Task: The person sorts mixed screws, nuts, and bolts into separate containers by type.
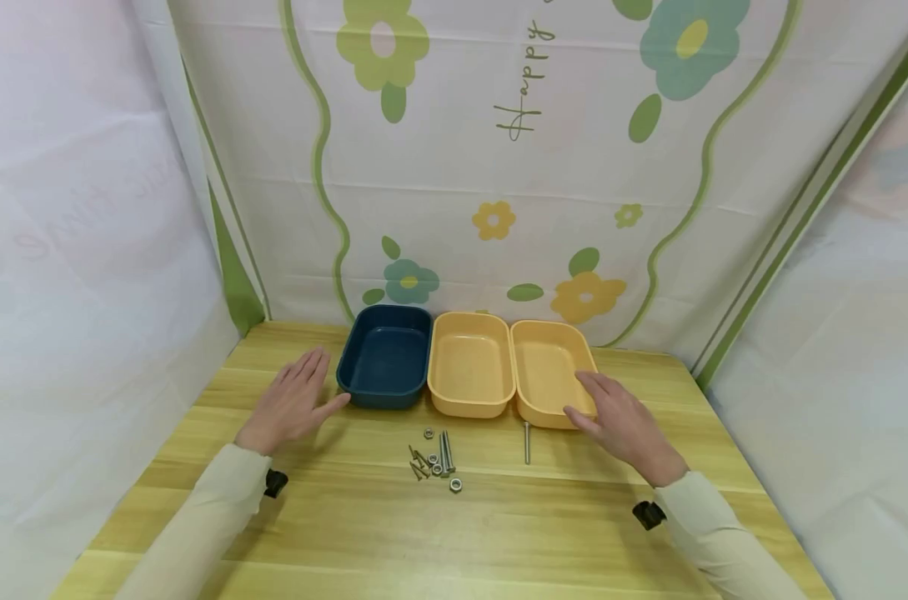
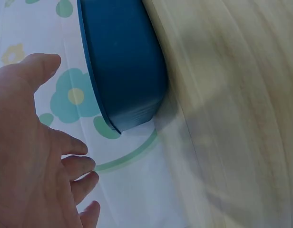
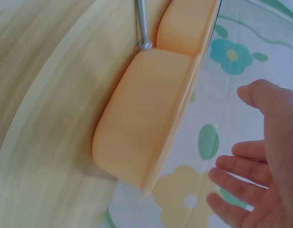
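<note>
My left hand [image 1: 292,402] is beside the dark blue bin [image 1: 384,398], fingers extended, holding nothing. The left wrist view has that hand [image 2: 42,137] to the left of the blue bin's wall [image 2: 122,61]. On the other side, my right hand [image 1: 622,421] overlaps the near right corner of the right yellow bin [image 1: 551,358] in the head view. Its fingers are spread and hold nothing. In the right wrist view a gap shows between this hand [image 3: 260,161] and the yellow bin [image 3: 141,114]. A single long bolt [image 1: 527,443] lies just in front of that bin.
Between the blue bin and the right one stands another yellow bin [image 1: 472,367]. In front of it lie two long bolts [image 1: 446,454], several small screws [image 1: 418,463] and several nuts [image 1: 456,485] on the wooden table [image 1: 423,542]. Patterned cloth [image 1: 438,167] hangs behind the bins.
</note>
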Demonstrator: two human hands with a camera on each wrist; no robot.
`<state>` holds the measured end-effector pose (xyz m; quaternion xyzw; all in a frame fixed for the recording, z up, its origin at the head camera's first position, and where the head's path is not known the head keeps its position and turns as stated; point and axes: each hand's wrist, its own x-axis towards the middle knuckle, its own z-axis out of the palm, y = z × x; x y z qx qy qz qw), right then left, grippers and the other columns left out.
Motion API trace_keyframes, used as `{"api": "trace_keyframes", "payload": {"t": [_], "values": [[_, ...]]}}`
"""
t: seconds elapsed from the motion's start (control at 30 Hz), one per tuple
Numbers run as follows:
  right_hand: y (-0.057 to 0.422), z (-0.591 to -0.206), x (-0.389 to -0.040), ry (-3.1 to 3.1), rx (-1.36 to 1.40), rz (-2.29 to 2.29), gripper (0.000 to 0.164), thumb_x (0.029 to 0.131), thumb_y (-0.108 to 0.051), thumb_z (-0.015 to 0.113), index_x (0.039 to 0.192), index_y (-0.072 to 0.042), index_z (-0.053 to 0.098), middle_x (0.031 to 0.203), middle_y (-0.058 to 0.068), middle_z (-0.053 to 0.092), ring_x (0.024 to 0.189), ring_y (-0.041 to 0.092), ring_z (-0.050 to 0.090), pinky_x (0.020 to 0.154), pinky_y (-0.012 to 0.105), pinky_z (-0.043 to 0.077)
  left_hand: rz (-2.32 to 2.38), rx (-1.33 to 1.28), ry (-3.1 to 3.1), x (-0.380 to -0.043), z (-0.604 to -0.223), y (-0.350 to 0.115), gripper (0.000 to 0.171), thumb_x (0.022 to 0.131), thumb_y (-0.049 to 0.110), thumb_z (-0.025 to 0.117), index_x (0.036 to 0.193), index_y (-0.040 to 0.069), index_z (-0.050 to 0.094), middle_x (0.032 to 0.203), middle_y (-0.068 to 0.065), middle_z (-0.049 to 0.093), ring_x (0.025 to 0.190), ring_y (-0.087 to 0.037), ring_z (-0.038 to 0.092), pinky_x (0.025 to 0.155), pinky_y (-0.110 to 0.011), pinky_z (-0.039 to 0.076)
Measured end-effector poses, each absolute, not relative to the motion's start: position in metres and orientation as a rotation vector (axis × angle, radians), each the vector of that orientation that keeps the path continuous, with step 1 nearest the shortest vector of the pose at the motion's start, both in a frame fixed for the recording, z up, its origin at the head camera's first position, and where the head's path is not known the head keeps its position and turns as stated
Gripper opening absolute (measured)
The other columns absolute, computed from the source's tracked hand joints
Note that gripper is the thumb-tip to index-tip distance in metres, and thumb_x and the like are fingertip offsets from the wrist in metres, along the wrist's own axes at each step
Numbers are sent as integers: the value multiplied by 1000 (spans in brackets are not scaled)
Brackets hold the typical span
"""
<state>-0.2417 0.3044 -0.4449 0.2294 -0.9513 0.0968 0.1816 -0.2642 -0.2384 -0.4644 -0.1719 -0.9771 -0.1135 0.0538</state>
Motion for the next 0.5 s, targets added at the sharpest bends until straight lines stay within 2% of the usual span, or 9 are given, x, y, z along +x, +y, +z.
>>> {"api": "trace_keyframes", "payload": {"t": [0.2, 0.5], "values": [[293, -439, -235, -2679, 713, 410, 60, 93, -28, 81, 137, 8, 61, 130, 27, 70, 120, 45, 68, 99, 60, 57, -366, -547, -2958, -273, -464, -234, 91, 108, 58, 47, 163, -11, 23, 173, -30, 20, 160, -48, 22, 128, -66, 21], [275, -448, -230, -2689, 774, 442, 52, 88, -26, 86, 125, 6, 70, 118, 19, 76, 102, 32, 75, 83, 46, 63, -370, -564, -2966, -287, -466, -224, 91, 108, 57, 46, 163, -11, 20, 173, -30, 16, 161, -48, 18, 130, -63, 19]]}}
